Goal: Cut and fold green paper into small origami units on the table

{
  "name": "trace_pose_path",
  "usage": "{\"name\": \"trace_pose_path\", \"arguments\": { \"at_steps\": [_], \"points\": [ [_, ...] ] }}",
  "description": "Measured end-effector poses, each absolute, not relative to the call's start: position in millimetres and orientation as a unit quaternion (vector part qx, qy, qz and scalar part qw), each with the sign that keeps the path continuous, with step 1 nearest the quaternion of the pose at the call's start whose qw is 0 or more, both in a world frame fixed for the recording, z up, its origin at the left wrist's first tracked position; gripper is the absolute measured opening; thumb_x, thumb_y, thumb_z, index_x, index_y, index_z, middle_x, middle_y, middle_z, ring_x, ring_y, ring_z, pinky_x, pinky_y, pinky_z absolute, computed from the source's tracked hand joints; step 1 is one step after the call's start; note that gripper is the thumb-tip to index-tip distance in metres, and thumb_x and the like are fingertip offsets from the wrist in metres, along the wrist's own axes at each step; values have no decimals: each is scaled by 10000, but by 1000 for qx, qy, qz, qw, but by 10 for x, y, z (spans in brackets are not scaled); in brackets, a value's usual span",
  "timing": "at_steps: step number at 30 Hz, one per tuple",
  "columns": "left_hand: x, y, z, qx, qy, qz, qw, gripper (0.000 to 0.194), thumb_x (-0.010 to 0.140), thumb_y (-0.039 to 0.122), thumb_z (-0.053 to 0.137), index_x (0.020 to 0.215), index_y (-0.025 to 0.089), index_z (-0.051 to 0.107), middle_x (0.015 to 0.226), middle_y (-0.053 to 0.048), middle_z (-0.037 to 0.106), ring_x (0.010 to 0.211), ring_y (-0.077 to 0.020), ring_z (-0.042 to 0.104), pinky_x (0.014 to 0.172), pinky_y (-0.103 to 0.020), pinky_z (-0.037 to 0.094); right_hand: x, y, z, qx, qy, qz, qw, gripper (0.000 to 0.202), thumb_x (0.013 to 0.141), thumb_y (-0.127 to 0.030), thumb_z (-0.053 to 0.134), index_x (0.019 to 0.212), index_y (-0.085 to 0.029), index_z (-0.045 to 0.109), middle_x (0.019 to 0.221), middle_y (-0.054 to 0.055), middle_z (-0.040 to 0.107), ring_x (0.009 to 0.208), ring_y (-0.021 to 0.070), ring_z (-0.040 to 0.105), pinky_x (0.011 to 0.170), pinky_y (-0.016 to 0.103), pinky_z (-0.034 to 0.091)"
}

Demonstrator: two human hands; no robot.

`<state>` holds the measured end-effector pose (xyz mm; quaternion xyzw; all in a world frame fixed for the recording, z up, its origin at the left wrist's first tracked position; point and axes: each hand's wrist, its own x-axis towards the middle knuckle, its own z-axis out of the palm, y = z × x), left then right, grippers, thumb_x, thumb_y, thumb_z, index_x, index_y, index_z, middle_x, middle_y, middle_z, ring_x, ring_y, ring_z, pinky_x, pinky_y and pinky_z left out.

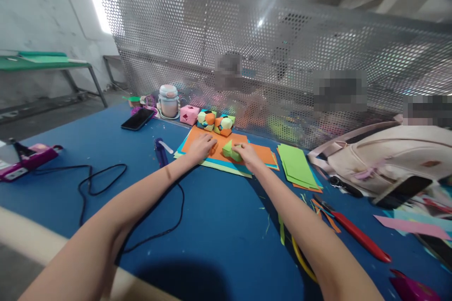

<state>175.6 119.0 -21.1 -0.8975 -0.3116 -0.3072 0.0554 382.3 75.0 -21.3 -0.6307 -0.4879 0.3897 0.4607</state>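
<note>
Where table (212, 221) ends—panel (261, 49), seemingly metal.

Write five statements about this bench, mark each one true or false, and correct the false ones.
1. The right hand holds a green folded paper piece. True.
2. The red-handled tool lies on the blue tabletop. True.
3. The left hand grips the red-handled tool. False: it is at the orange paper, fingers bent, well away from the tool.
4. The pink paper cube sits between the pale cup and the multicoloured paper balls. True.
5. The green-topped stack lies to the left of the orange paper. False: it lies to the right of it.
</note>
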Motion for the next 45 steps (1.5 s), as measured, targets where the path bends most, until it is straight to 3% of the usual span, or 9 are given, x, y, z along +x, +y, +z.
{"name": "trace_pose_path", "arguments": {
  "at_steps": [11, 17, 22, 24, 29, 34, 40, 43, 45],
  "points": [
    [1704, 955, -181, -909, -329, -230, 113, 395, 778, 131, 456, 1156, 148, 570, 1230, -186, 538, 1182, -328, 456, 984, -542, 301, 3947, 696, -137, -705, -574, 161, 384, 325, 897, -329, 546, 1178, -167, 540, 1180, 82, 569, 988, 204, 591, 824, 415, 510],
    [1699, 781, -96, -913, -325, -217, 115, 454, 752, 141, 472, 1199, 154, 548, 1315, -187, 491, 1245, -322, 420, 1032, -544, 270, 4146, 453, -1, -726, -599, 63, 332, 321, 901, -334, 539, 1177, -171, 541, 1190, 81, 566, 998, 203, 588, 836, 421, 503],
    [1690, 604, -54, -915, -321, -218, 113, 397, 780, 159, 469, 1163, 152, 572, 1315, -185, 501, 1248, -320, 425, 1037, -534, 286, 4606, -50, 39, -787, -570, -18, 233, 379, 843, -303, 586, 1192, -166, 532, 1281, 141, 517, 1211, 296, 447, 1000, 462, 354],
    [1690, 531, -36, -916, -314, -221, 114, 374, 803, 169, 454, 1156, 152, 578, 1313, -182, 505, 1243, -319, 432, 1029, -527, 301, 4808, -237, 0, -824, -533, -36, 190, 423, 816, -302, 615, 1195, -139, 525, 1315, 179, 475, 1236, 342, 410, 987, 503, 350],
    [1715, 340, 40, -926, -280, -222, 124, 355, 819, 157, 443, 1144, 149, 585, 1308, -185, 508, 1233, -313, 445, 1015, -511, 321, 5163, -447, -90, -868, -483, -26, 115, 324, 894, -333, 549, 1171, -165, 543, 1183, 81, 568, 1001, 208, 585, 842, 428, 498],
    [1747, 155, 100, -935, -242, -231, 114, 335, 824, 134, 442, 1122, 154, 591, 1309, -185, 514, 1218, -294, 467, 1021, -503, 320, 5352, -466, -70, -874, -468, -40, 126, 303, 902, -329, 538, 1163, -176, 550, 1176, 81, 573, 982, 197, 593, 823, 403, 510],
    [1747, 23, 99, -941, -225, -248, 54, 333, 808, 128, 476, 1117, 176, 589, 1324, -167, 510, 1233, -288, 458, 1036, -529, 309, 5549, -598, 57, -873, -433, -100, 200, 309, 899, -336, 543, 1160, -171, 549, 1156, 77, 582, 963, 193, 599, 805, 399, 518],
    [1780, -9, 91, -936, -223, -271, 0, 325, 808, 129, 474, 1104, 174, 602, 1304, -153, 529, 1212, -276, 478, 1029, -512, 335, 5569, -685, 170, -857, -427, -153, 246, 251, 920, -331, 494, 1008, -125, 608, 982, 65, 637, 856, 183, 616, 760, 364, 509],
    [1835, -38, 89, -927, -227, -290, -71, 315, 805, 130, 470, 1080, 163, 621, 1265, -147, 557, 1170, -265, 510, 1002, -474, 382, 5509, -738, 244, -832, -441, -191, 276, 328, 945, -318, 404, 830, -107, 626, 791, 78, 645, 754, 198, 610, 712, 345, 478]
  ]
}}
